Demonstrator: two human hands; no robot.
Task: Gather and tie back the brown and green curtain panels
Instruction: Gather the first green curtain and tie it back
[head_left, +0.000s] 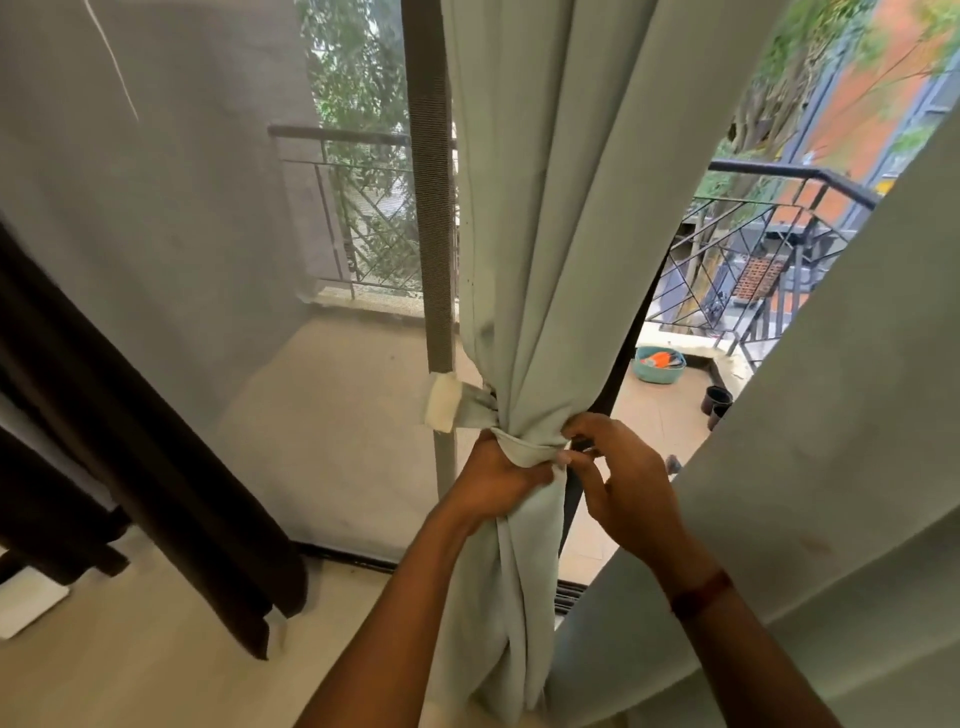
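A pale green curtain panel (561, 218) hangs in the middle, bunched at waist height by a green fabric tie-back (524, 448) that runs from the door post. My left hand (493, 483) grips the gathered cloth just under the tie. My right hand (618, 478) pinches the tie's end at the bundle's right side. A second green panel (810, 467) hangs loose on the right. The brown curtain (124, 431) hangs at the far left, pulled aside.
A grey door post (434, 208) with a white pad (441, 408) stands beside the bundle. Behind a mesh screen (156, 208) lies the balcony with a metal railing (769, 223), a teal basin (660, 365) and dark pots (717, 402). A white object (28, 603) sits on the floor at left.
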